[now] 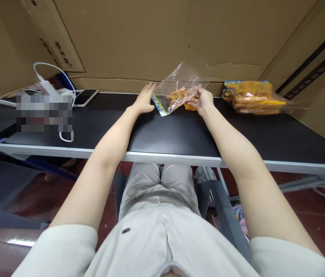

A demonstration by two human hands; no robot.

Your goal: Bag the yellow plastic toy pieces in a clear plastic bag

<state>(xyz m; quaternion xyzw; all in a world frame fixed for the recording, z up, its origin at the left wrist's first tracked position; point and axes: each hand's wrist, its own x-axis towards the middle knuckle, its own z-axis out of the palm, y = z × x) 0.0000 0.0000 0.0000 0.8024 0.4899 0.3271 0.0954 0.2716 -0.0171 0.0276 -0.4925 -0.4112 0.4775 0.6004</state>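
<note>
A clear plastic bag (176,92) with orange toys inside is lying at the far edge of the black worktop (179,132), between the two hands. The left hand (145,100) is resting flat and open, touching the bag's left corner. The right hand (201,100) is pinching the bag's right side. A stack of filled bags (251,97) is lying just to the right, a phone (85,97) and charger (48,86) to the left, and cardboard (150,38) is standing behind.

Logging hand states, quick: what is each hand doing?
Left hand: open, flat on the clear bag.
Right hand: pinching the bag's edge.
</note>
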